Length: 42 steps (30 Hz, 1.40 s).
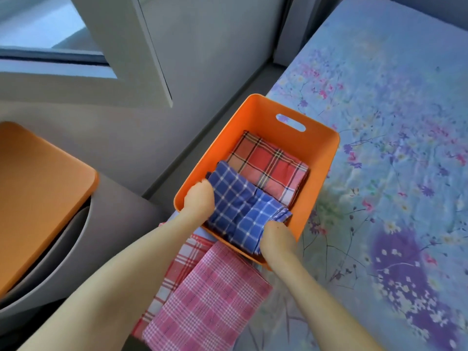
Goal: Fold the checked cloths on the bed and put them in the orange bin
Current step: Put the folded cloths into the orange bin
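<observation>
Now the left hand (200, 198) and right hand (275, 235) grip the ends of the blue checked cloth (238, 206), its long axis running hand to hand, in the orange bin (317, 158).

orange bin (253, 117): plastic, smooth, faint sheen
blue checked cloth (240, 209): woven fabric, matt, softly rumpled
red checked cloth (268, 168), 12 o'clock of the blue: woven fabric, matt
pink checked cloth (210, 300), 6 o'clock: woven fabric, matt
flowered bed sheet (392, 148), 3 o'clock: printed cloth, matt, lightly creased

No text, label, brand, number or sign can be read anywhere.
</observation>
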Tool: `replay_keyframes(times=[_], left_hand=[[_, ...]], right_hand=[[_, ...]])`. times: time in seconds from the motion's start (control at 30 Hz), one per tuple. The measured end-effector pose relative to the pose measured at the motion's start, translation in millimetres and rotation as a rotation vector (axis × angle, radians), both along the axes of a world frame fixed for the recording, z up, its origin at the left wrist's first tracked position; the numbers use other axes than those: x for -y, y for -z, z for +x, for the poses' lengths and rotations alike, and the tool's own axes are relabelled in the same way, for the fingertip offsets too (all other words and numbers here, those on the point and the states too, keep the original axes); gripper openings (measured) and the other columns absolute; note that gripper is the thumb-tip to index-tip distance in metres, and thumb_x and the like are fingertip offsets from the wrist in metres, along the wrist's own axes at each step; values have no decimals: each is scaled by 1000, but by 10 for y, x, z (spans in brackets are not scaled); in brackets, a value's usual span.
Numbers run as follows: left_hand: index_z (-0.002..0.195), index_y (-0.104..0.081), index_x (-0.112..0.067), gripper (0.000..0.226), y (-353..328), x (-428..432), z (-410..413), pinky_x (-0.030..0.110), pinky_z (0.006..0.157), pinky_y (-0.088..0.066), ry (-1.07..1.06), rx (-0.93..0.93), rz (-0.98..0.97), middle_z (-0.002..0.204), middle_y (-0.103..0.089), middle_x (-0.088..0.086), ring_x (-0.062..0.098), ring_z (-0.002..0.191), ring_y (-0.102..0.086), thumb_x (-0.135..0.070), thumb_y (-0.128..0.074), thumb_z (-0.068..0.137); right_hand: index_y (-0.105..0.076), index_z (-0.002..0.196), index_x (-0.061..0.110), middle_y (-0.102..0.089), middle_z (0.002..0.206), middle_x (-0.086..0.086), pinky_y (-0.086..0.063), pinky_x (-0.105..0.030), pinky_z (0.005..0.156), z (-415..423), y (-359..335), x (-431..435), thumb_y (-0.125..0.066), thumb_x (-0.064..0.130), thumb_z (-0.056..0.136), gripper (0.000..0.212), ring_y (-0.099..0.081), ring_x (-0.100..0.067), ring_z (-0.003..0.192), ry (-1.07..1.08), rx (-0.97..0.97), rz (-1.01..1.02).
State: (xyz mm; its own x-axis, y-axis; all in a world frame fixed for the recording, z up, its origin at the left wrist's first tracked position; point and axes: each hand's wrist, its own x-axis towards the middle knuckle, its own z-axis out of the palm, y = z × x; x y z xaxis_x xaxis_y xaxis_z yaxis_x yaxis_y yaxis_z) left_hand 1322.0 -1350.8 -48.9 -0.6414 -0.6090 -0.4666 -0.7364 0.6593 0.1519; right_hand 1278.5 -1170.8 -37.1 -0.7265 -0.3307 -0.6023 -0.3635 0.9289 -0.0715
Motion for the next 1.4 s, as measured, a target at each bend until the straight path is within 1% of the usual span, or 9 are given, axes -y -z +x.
replay_keyframes(times=[0.1,0.17,0.33,0.77,0.9,0.97,1.13,1.27,1.4], left_hand=[[142,-28,-5,58,4,-34,-79,30,83,-48,299,72,-275,133,-44,14,26,113,-51,-14,-56,91],[149,-11,-10,71,12,-37,-178,32,98,-39,618,193,-409,152,-18,16,32,136,-27,-23,-53,93],[150,10,-19,76,166,238,-414,36,112,-25,756,566,-94,156,20,8,26,146,8,-10,-43,97],[150,12,-22,80,616,281,-239,51,116,5,877,558,-457,158,8,11,32,145,5,-41,-43,96],[144,-35,-20,51,18,261,-72,41,113,-26,668,26,-118,151,-31,8,27,140,-27,-20,-49,95],[132,-51,-15,40,-237,167,157,38,99,-41,415,-304,-10,134,-53,5,26,125,-46,-12,-53,92],[104,-66,-7,24,-474,-30,1059,32,71,-46,36,-732,-19,92,-67,6,22,79,-59,1,-59,83],[107,-64,-6,23,-434,-188,1637,15,70,-41,-210,-687,-33,93,-64,2,12,82,-56,0,-57,86],[109,-62,-9,22,-352,-428,2171,15,69,-40,-453,-657,-30,92,-62,-1,13,82,-56,-6,-56,88]], right_hand=[[-47,81,8,-51,79,-5,-34,-28,51,-245,-73,139,-51,-5,89,16,-49,-18,67,-166,-170,11],[-38,135,11,-44,133,-19,-45,-39,87,-480,63,206,-59,15,92,48,-46,-34,119,-295,-61,28],[16,148,33,19,157,-11,-8,-57,114,-546,550,83,-66,28,88,102,7,-43,143,-441,203,300],[-3,152,26,-5,158,-12,-12,-58,114,-514,340,138,-62,25,91,85,-8,-36,144,-378,86,150],[-62,114,10,-65,111,-6,-43,-27,88,-68,-290,-278,-59,22,92,25,-59,-20,104,-64,-242,-692],[-62,82,15,-61,73,4,-39,-13,66,217,-446,-601,-59,21,90,11,-55,-8,70,112,-397,-934],[-61,101,9,-65,88,-4,-45,-29,73,756,280,-1222,-66,26,86,23,-61,-19,83,593,14,-591],[-33,142,3,-46,139,-15,-42,-33,97,824,819,-1173,-81,42,67,97,-49,-27,123,667,473,-454],[-55,124,1,-66,96,-7,-44,-20,56,735,921,-961,-78,18,72,60,-60,-15,76,622,676,-479]])
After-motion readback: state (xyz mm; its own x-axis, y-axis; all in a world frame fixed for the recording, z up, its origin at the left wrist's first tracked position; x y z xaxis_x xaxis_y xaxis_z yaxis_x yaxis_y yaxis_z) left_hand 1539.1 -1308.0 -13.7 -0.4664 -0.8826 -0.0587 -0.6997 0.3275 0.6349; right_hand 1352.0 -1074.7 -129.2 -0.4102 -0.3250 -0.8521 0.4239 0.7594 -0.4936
